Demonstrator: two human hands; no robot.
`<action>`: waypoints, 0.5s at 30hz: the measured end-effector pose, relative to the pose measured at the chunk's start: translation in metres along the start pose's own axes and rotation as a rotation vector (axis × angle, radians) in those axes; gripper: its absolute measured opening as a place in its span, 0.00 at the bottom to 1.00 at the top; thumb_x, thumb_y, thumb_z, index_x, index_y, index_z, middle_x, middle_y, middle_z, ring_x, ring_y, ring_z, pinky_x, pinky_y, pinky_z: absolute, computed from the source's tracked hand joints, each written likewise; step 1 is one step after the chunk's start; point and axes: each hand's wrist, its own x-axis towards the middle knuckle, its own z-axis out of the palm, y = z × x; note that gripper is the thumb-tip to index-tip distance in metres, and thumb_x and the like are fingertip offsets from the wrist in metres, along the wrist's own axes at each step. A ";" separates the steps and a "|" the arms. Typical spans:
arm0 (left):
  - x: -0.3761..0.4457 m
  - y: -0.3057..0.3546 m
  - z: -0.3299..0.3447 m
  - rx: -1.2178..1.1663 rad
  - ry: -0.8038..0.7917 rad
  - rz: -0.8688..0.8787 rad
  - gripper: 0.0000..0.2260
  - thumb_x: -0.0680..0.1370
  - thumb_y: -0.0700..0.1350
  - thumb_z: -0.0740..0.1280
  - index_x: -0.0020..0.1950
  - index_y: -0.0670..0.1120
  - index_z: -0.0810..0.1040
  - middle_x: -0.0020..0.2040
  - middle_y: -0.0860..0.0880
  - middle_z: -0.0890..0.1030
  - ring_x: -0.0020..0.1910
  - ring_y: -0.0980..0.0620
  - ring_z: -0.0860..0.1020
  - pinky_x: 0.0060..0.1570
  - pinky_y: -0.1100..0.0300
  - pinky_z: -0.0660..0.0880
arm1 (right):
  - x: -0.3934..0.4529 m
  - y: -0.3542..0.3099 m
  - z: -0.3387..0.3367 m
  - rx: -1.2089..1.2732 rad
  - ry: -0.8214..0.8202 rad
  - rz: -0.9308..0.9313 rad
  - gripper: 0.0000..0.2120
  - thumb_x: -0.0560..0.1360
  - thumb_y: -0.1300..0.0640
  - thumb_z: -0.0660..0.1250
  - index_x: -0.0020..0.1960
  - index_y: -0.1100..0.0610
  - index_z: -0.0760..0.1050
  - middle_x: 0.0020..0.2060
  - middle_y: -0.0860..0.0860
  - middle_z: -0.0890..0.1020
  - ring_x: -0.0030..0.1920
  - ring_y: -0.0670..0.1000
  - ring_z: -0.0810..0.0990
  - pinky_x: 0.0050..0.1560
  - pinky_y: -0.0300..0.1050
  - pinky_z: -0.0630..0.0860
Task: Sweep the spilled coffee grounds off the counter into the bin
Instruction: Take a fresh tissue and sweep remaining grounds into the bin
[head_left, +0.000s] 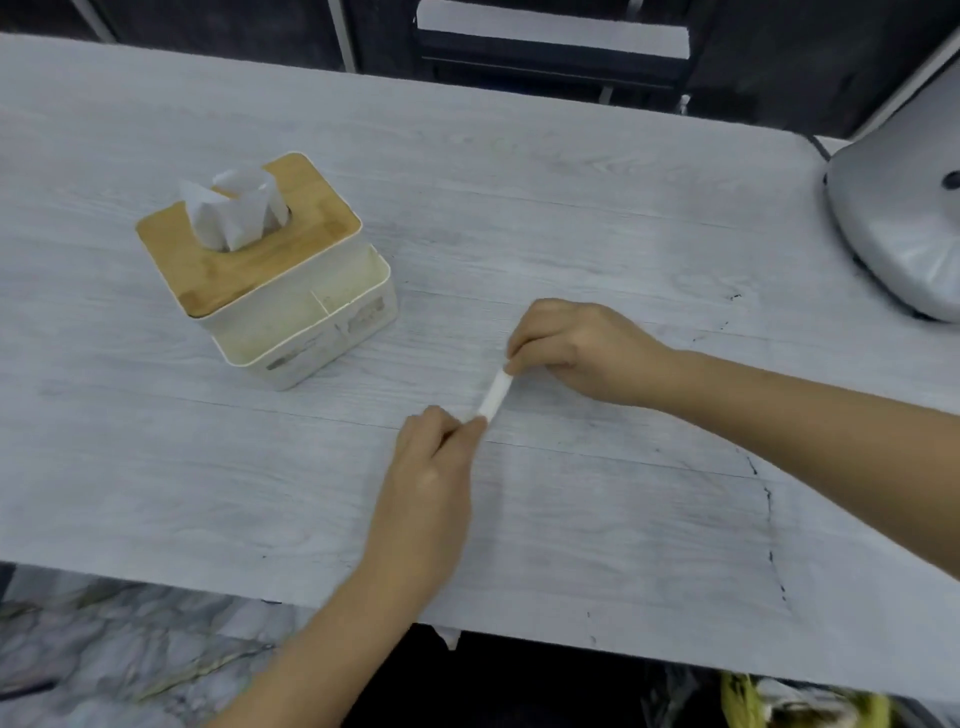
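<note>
A small white rolled piece of tissue stretches between both hands just above the grey wood-grain counter. My left hand pinches its near end with thumb and forefinger. My right hand pinches its far end. A few tiny dark specks lie on the counter to the right of my right hand. No pile of coffee grounds shows, and no bin can be made out for certain.
A white tissue box with a wooden lid and a tissue sticking up stands at the left. A silver-grey rounded object sits at the right edge. The counter's front edge runs below my arms, with marbled floor beyond.
</note>
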 end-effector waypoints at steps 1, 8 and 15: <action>-0.007 -0.012 -0.015 0.012 0.018 -0.046 0.12 0.77 0.35 0.62 0.57 0.44 0.80 0.51 0.45 0.75 0.49 0.52 0.71 0.46 0.62 0.68 | 0.019 -0.009 0.009 0.005 0.022 -0.026 0.12 0.71 0.73 0.68 0.47 0.60 0.84 0.45 0.53 0.83 0.47 0.54 0.80 0.35 0.46 0.77; -0.063 -0.084 -0.062 0.243 0.151 -0.149 0.19 0.72 0.25 0.67 0.63 0.36 0.79 0.43 0.46 0.72 0.42 0.47 0.70 0.39 0.54 0.69 | 0.110 -0.069 0.077 0.081 -0.018 -0.236 0.09 0.68 0.68 0.65 0.43 0.59 0.83 0.42 0.53 0.83 0.46 0.54 0.79 0.35 0.37 0.64; -0.058 -0.041 -0.015 0.205 0.067 -0.076 0.17 0.83 0.55 0.55 0.46 0.46 0.76 0.38 0.54 0.69 0.36 0.61 0.67 0.37 0.61 0.65 | 0.057 -0.050 0.059 0.087 -0.032 -0.157 0.09 0.73 0.67 0.67 0.48 0.59 0.83 0.45 0.52 0.83 0.48 0.54 0.79 0.34 0.45 0.76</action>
